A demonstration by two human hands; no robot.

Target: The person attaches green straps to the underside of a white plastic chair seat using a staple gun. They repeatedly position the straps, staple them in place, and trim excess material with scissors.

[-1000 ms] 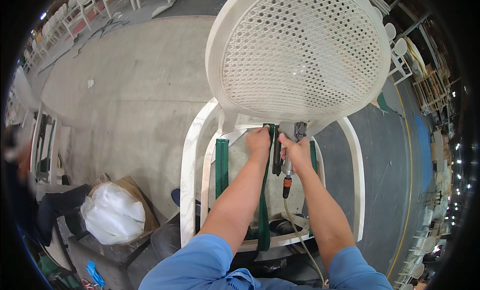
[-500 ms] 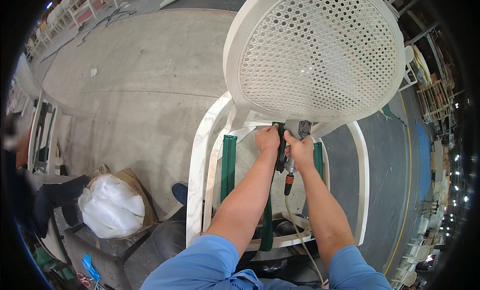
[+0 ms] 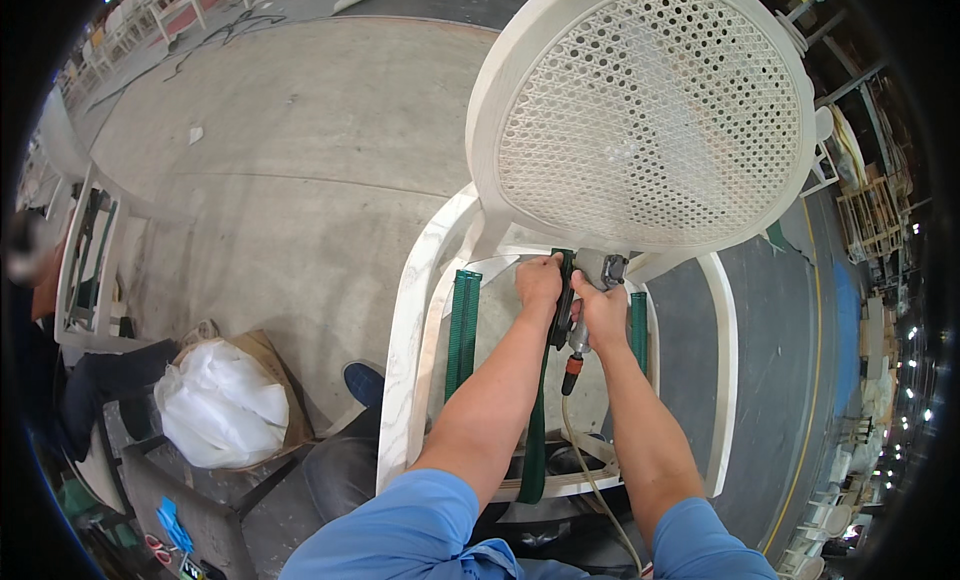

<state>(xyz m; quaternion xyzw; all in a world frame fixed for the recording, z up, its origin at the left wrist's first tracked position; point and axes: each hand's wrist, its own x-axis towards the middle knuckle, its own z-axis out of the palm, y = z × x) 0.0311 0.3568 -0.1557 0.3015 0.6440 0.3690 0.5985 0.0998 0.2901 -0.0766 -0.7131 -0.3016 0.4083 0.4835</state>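
Note:
A white-washed wooden armchair frame (image 3: 404, 355) with a round cane-mesh back (image 3: 655, 120) stands in front of me. My right hand (image 3: 603, 315) is wrapped round the grip of a grey air staple gun (image 3: 592, 264), its nose at the rear seat rail. Beside it, my left hand (image 3: 540, 283) is closed on a green webbing strap (image 3: 535, 445) at that rail; the strap hangs down to the front rail. The fingertips are partly hidden. Two more green straps, a left one (image 3: 462, 325) and a right one (image 3: 638, 325), run along the seat opening.
An air hose (image 3: 590, 470) drops from the gun toward my lap. At the left are a white plastic bag (image 3: 220, 405) in a cardboard box, red-handled scissors (image 3: 158, 549), another chair frame (image 3: 72, 310) and a seated person's leg (image 3: 110, 385). Stacked furniture lines the right side.
The view has shifted slightly, so the chair back sits a little farther right and lower. Both hands keep their places at the rear rail, with strap and staple gun still held.

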